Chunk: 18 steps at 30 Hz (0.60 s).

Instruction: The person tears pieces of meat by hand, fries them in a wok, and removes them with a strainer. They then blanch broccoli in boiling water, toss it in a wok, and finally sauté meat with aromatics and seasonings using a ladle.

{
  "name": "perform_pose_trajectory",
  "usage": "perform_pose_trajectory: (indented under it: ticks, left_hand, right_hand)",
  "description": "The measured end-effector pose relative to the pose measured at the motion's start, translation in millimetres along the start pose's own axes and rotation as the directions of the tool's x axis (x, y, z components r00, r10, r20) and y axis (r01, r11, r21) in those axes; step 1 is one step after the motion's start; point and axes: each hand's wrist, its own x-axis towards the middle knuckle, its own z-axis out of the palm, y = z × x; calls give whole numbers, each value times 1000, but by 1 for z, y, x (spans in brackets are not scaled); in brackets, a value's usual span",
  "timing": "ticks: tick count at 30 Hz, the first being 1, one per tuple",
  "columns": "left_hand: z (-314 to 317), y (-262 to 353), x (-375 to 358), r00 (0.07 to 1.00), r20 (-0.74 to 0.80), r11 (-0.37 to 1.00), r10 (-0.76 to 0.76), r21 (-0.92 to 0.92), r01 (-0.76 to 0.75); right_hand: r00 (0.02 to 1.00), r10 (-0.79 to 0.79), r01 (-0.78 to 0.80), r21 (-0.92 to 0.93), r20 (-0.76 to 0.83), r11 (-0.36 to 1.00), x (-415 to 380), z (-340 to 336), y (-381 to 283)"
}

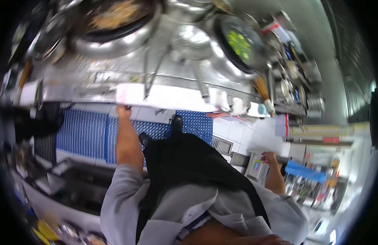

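Head view: left hand [123, 111] at white counter edge [172, 97], stove front; can't tell if gripping, fingers blurred. Right hand [269, 157] near metal box [255, 168], fingers loosely apart. Risk: sleeve or arm snagging strainer [191, 42] handle, spilling tools. Left wok [115, 36] cut off.

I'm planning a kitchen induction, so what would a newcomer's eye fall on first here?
Probably the bright green food in the wok at the upper right, then the vivid blue matting on the floor, left of centre. The left hand might also stand out, near the left end of the long white strip along the front of the metal worktop.
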Motion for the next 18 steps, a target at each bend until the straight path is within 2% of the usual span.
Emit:
perform_pose_trajectory:
  ticks: [2,4,6,7,8,10,12,13,15,17,18]
  left_hand:
    - [29,20,-25,991,-113,997,-75,1,76]
    - [40,28,-31,996,-24,991,-86,-105,83]
    - [29,30,-23,997,-13,996,-80,-45,79]
    - [32,30,-30,998,54,999,-32,-34,34]
    - [6,29,-14,994,93,998,-55,14,54]
    - [11,13,-39,972,-232,999,-47,-11,45]
    - [-2,-31,-61,920,-391,965,-1,243,104]
    - [-65,-62,-27,982,62,952,-177,262,155]
    - [-47,-142,-71,966,-105,882,-237,393,259]
    - [-5,-213,-129,913,-246,796,-326,449,406]
    - [24,-236,-154,890,-253,759,-379,465,456]
  right_hand:
    - [996,-88,89,-34,34,995,-3,-2,-4]
    - [988,-156,156,-46,1,987,6,0,-16]
    - [970,-234,226,-99,-71,969,25,-3,-29]
    - [952,-288,273,-142,-102,952,38,-6,-38]
    - [931,-342,315,-189,-127,930,51,-10,-46]
    - [823,-525,450,-314,-218,836,86,-20,-61]
    - [692,-651,537,-381,-312,753,117,-28,-85]
    - [635,-677,560,-383,-371,735,120,-32,-100]
    - [553,-698,594,-371,-455,714,156,-43,-116]
    - [539,-688,643,-291,-485,709,184,-59,-135]
    - [533,-681,665,-249,-501,704,198,-66,-144]
